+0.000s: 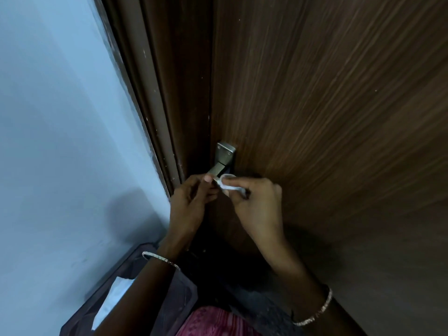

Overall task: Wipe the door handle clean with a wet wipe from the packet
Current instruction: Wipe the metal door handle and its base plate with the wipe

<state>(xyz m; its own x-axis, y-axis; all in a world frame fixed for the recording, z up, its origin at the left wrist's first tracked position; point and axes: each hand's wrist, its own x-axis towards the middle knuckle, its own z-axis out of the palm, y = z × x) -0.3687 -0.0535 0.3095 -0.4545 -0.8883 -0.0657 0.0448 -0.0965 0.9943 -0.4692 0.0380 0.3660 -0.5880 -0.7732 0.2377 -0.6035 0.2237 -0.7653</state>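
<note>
My right hand (254, 202) pinched the crumpled white wet wipe (226, 184) against the metal door handle (219, 169) on the brown door (327, 117). My left hand (191, 202) curled its fingertips (208, 178) onto the handle's end, touching the wipe. Bangles (315, 311) ringed both my wrists.

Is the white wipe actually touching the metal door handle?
Touching: the head view shows the wet wipe, pinched in the right hand, pressed against the door handle lever.
</note>
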